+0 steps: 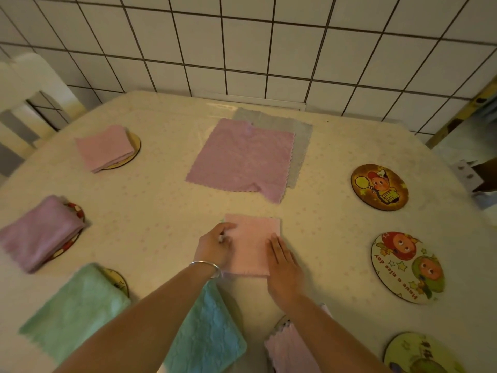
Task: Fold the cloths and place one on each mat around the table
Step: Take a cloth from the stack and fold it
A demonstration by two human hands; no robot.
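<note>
White square wall tiles (pixel 295 49) with dark grout back the far edge of the worktop (pixel 161 189), a wide surface under a pale spotted cover, and I read its layout as a ring of place settings with spare stock kept in the middle.

Largest on it is the unfolded mauve fleece cloth (pixel 242 157) lying flat near the far edge, overlapping an unfolded grey cloth (pixel 301 135); I judge these are waiting their turn. Along the left edge sit a folded green cloth (pixel 75 308), a folded mauve cloth (pixel 40 232) and a folded pink cloth (pixel 105 146), each covering most of a round mat, so those places look done. At the near edge a folded blue cloth (pixel 209 335) and another pale pink cloth (pixel 290 345) lie partly under my forearms. Along the right edge, three round cartoon-printed mats (pixel 379 187) (pixel 407 267) (pixel 419 354) are bare and probably take the remaining cloths.

Just near of the worktop's centre lies the small pale pink fleece cloth (pixel 252 240), folded into a neat upright rectangle with a scalloped near hem. My left hand (pixel 215 246) has fingers curled, pinching its left edge; my right hand (pixel 282 265) lies open and flat on its right side, gripping nothing, apparently pressing the fold down.
</note>
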